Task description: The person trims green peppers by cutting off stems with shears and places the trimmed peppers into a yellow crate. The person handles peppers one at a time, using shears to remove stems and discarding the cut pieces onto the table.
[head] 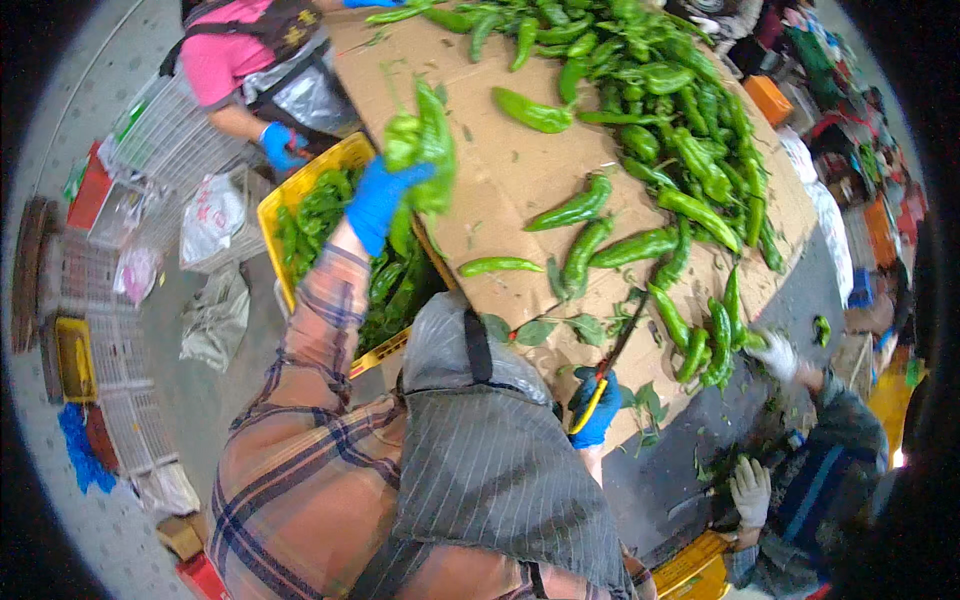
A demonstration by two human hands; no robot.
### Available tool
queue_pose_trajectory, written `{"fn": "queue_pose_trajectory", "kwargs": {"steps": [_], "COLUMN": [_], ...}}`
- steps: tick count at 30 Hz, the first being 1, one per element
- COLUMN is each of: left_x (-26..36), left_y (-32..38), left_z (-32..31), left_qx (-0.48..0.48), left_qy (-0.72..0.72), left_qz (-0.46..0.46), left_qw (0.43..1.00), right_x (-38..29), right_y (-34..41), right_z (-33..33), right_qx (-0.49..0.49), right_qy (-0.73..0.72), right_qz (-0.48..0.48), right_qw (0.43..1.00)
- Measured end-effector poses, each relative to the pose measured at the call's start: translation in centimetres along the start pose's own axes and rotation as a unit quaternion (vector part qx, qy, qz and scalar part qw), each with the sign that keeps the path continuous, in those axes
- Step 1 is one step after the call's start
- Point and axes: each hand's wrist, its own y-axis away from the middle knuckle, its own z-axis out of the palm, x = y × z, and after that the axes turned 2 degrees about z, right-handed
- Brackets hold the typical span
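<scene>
My left hand (377,204), in a blue glove, is closed around several green peppers (431,154) over the near edge of the cardboard-covered table (495,180) and the yellow crate (274,229) of peppers. My right hand (594,405), also gloved in blue, grips pruning shears (591,401) with a yellow and red handle; the long dark shape reaching from them over the cardboard is hard to make out. Leafy sprigs (535,331) lie beside it. Loose green peppers (572,202) are scattered in front, and a large heap of peppers (664,82) covers the far side.
A co-worker's blue-gloved hand (282,146) is beyond the yellow crate. At right, another person's white-gloved hand (776,354) touches peppers at the table's edge; a second white-gloved hand (750,491) is lower down. White plastic crates (135,420) line the left floor; a yellow crate (694,570) stands bottom right.
</scene>
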Motion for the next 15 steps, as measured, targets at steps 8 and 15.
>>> {"fn": "queue_pose_trajectory", "kwargs": {"steps": [8,15], "left_x": [-7.0,-19.9], "left_y": [7.2,12.5], "left_z": [-16.9,-22.9], "left_qx": [0.163,0.339], "left_qy": [0.005,-0.095], "left_qz": [-0.116,-0.18], "left_qw": [0.98,0.919], "right_x": [-0.4,-1.7], "right_y": [-1.6,-1.8], "right_z": [1.8,2.4], "right_qx": [-0.006,-0.023], "right_qy": [-0.087,-0.082], "right_qz": [0.003,-0.025], "right_qw": [0.996,0.996]}}
